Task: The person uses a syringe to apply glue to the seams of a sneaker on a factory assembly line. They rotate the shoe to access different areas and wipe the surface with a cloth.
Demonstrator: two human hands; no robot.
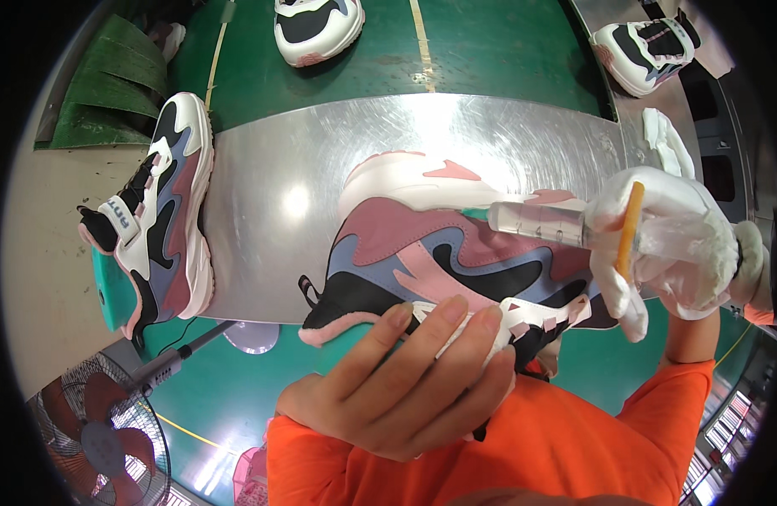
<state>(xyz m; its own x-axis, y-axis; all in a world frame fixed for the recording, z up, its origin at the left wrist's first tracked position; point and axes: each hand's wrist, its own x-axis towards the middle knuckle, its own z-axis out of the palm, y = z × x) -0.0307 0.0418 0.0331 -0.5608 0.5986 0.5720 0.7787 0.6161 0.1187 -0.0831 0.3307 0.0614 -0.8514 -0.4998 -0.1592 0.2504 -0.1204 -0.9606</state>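
My bare left hand (pixel 414 379) is wrapped over the tongue and lacing of a sneaker (pixel 456 240) in mauve, pink, blue, black and white. The sneaker lies on its side, its white-and-pink sole turned away from me and its heel to the left. In my right hand (pixel 688 232), covered by a white glove, is a clear syringe (pixel 538 224) with a green tip. That tip meets the seam between the sole and the mauve upper, near the middle of the shoe. An orange-yellow strip (pixel 631 232) crosses the syringe at my fingers.
A matching sneaker (pixel 173 202) stands at the left with a teal insert (pixel 110 282) in its opening. Others sit on the green belt (pixel 498 51) ahead and at the far right (pixel 645 55). Beneath lies a shiny metal tabletop (pixel 270 152). A fan (pixel 102 443) is at lower left.
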